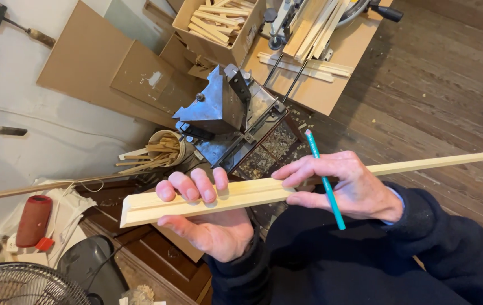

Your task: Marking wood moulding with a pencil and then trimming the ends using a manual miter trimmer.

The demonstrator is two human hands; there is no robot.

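Moulding across both grips (pencil rightward)

Even, soft daylight (no harsh glare), faint shadows, sharp focus throughout, with slight wide-angle stretching at the edges.

Wood strip across both hands, metal cutter behind, fan at lower left.

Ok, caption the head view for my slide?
Both hands, left and right, grip a pale wooden strip; right also holds a teal pencil.
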